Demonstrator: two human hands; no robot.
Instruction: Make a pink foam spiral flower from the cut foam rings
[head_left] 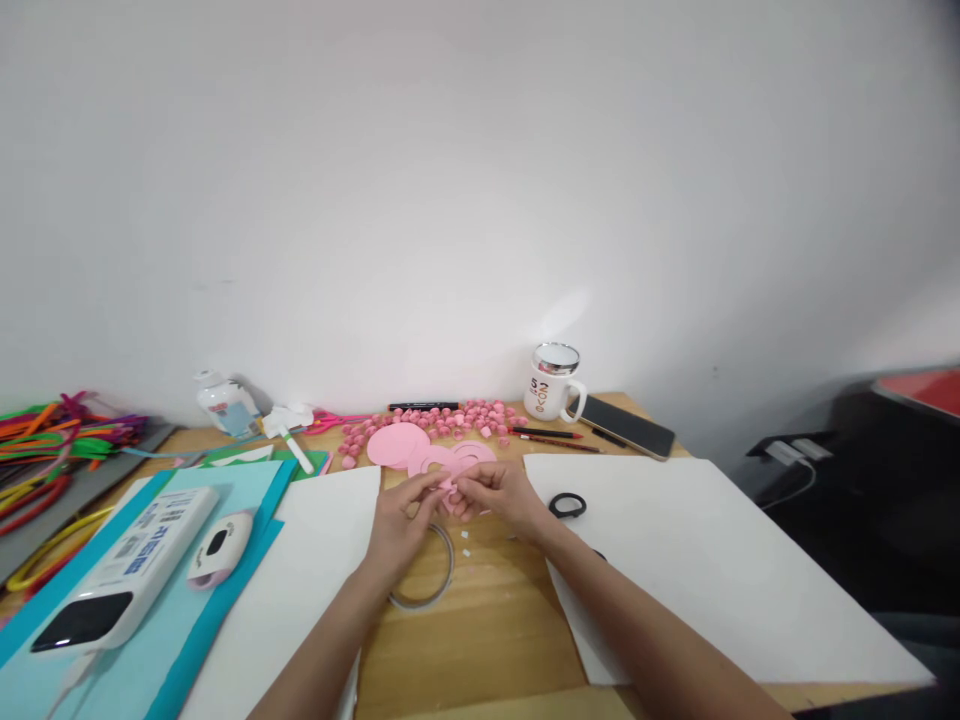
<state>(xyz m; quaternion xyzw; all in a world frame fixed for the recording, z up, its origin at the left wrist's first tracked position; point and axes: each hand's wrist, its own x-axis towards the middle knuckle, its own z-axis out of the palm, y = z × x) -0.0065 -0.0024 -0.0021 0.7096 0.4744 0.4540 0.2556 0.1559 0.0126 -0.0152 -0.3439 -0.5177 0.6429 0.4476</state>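
Both hands together at centre frame, over bare wooden table [487, 630]. Left hand [401, 520] and right hand [499, 497] fingertip to fingertip, pinched on a small pink paper piece [450, 493]; exact shape of piece too small to tell. Just above the hands: pink paper discs [397, 444] lying flat, one a cut-out ring, and behind them a scatter of small pink rolled bits [450, 418]. Below left hand: roll of clear tape [427, 590] flat on the wood, partly under the wrist. Right of right hand: black scissors [568, 505] on edge of white sheet [712, 560]. Second white sheet [300, 590] at lower left, beside blue paper [187, 640] carrying a white power bank [120, 585]. Upper centre right: white mug [553, 384], dark phone [626, 427] just beside it. Far left: pile of coloured pipe cleaners [52, 440].
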